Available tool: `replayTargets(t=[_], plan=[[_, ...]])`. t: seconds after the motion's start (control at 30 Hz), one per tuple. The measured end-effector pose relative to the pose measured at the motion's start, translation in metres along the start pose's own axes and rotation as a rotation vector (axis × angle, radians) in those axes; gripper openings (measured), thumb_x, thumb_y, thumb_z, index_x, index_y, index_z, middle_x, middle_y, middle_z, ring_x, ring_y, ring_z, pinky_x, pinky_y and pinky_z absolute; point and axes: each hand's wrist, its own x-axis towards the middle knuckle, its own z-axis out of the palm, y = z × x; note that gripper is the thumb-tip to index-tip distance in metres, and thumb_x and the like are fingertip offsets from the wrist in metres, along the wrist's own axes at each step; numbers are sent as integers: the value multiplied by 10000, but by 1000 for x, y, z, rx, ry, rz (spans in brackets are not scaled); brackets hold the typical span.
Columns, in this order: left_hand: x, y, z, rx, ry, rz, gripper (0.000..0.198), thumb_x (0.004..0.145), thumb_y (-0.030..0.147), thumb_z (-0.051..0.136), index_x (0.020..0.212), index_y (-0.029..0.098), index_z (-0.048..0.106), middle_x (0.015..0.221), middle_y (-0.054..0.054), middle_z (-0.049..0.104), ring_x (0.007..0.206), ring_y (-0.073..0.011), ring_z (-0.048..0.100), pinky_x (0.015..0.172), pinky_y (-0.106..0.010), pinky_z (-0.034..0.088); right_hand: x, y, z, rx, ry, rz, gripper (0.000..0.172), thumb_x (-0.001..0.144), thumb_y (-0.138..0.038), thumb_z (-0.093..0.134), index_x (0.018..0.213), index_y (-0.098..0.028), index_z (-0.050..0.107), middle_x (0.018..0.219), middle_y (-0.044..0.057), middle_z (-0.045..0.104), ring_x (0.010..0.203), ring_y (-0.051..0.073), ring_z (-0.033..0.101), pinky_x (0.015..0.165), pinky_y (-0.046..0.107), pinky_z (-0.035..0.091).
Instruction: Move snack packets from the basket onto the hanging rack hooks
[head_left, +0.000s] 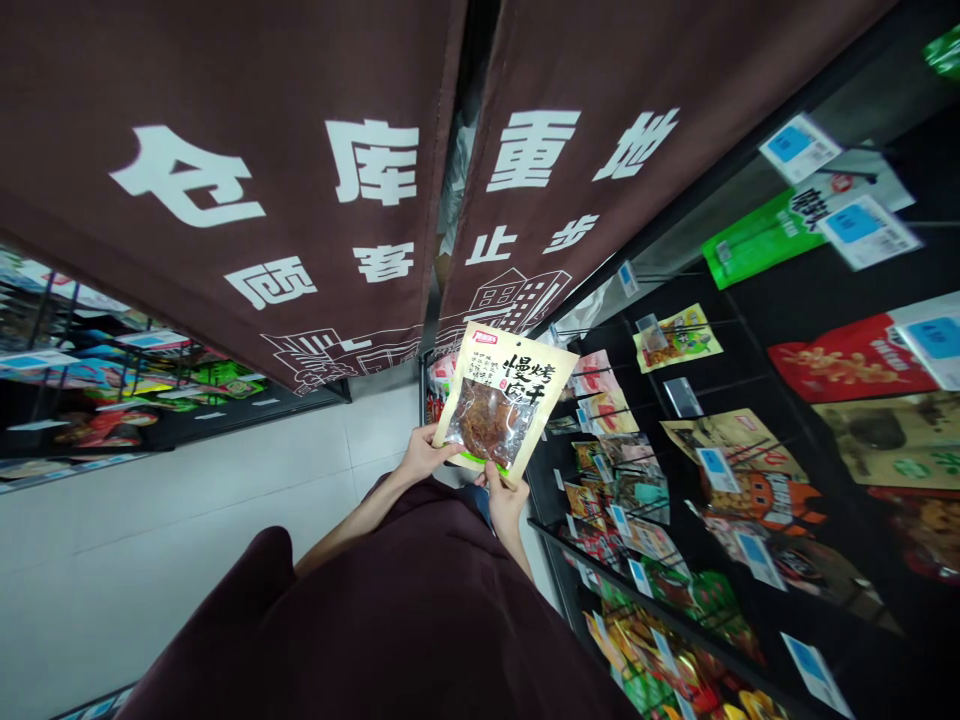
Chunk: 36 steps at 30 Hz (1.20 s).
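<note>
A cream-coloured snack bag (504, 400) with dark Chinese lettering is held in front of my body, its printed face toward me and slightly tilted. Through its clear window brown dried meat shows. My left hand (424, 452) grips the bag's lower left edge, thumb on the front. At the bottom edge, my right hand (504, 498) pinches the bag near its lower right corner. The fingers behind the bag are hidden.
Black display racks (735, 350) with hanging snack bags and price tags (870, 230) run along the right. Another stocked shelf (112, 380) stands at left. A brown curtain (300, 80) with white lettering hangs ahead, split in the middle. Pale floor tiles (225, 500) lie below.
</note>
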Motion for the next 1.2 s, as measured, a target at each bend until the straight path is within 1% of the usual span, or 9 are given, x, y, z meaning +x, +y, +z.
replayTargets(t=[0.13, 0.3, 0.53, 0.77, 1.07, 1.13, 1.17, 1.2], plan=[[-2, 0, 0, 4, -1, 1, 365, 549, 375, 864, 692, 102, 669, 612, 0, 603, 539, -108, 509, 497, -207, 416, -2, 0, 0, 1, -1, 5, 439, 762, -545, 707, 562, -159, 640, 540, 42, 642, 524, 173, 607, 604, 300, 512], [-3, 2, -1, 35, 7, 0, 380, 540, 410, 862, 647, 112, 652, 579, 6, 574, 523, -108, 485, 481, -215, 400, -2, 0, 0, -22, -3, -8, 445, 776, -541, 693, 550, -162, 639, 538, 43, 648, 524, 169, 607, 610, 300, 514], [-1, -2, 1, 57, 3, 19, 354, 577, 376, 859, 704, 98, 679, 618, 3, 602, 558, -113, 512, 512, -208, 411, -1, 0, 1, -40, 32, -14, 454, 775, -529, 698, 525, -156, 633, 521, 38, 646, 513, 167, 601, 611, 297, 504], [-1, -8, -1, 86, 4, 51, 309, 615, 348, 836, 693, 104, 663, 608, 13, 585, 549, -105, 491, 501, -199, 381, -2, -5, 3, -35, 60, -9, 457, 746, -537, 718, 516, -150, 635, 504, 36, 645, 478, 162, 590, 567, 292, 501], [0, -8, -2, 131, 27, 61, 294, 630, 350, 825, 667, 114, 652, 596, 17, 563, 548, -109, 477, 506, -209, 376, -2, -3, 4, -30, 58, 0, 438, 753, -521, 716, 529, -152, 639, 514, 36, 648, 495, 169, 601, 572, 293, 507], [1, -6, -2, 113, -3, 58, 297, 648, 352, 820, 740, 111, 673, 640, 7, 593, 577, -123, 514, 527, -210, 402, -3, -3, 3, -63, 66, -7, 438, 772, -519, 700, 535, -155, 643, 530, 40, 657, 510, 174, 609, 592, 297, 509], [2, -5, -2, 92, -34, 59, 323, 665, 352, 813, 836, 109, 689, 693, -4, 622, 615, -136, 547, 552, -213, 428, -3, -3, 3, -91, 74, -17, 442, 787, -518, 687, 536, -156, 646, 536, 42, 660, 519, 177, 614, 608, 303, 511], [3, -5, -2, 66, -71, 62, 394, 684, 352, 805, 974, 112, 687, 771, -20, 653, 671, -152, 583, 591, -220, 459, -4, -3, 2, -129, 80, -40, 447, 803, -517, 671, 534, -160, 647, 540, 44, 662, 529, 181, 619, 628, 311, 514]])
